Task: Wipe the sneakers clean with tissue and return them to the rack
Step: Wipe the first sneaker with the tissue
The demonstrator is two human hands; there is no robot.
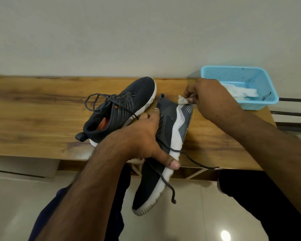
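Two hands busy, left hand gripping tilted sneaker, right hand pinching tissue at heel.

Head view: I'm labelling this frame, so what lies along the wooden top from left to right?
Sneaker resting on the wooden top → held sneaker, gripped by the left hand → crumpled tissue pinched in the right hand → blue basket holding more tissue.

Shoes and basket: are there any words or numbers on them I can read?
None can be read.
Sneaker on the table: a small orange mark, too small to read.
Sneaker held by the hands: no lettering visible.
Blue basket: a dark mark inside, too blurred to read.
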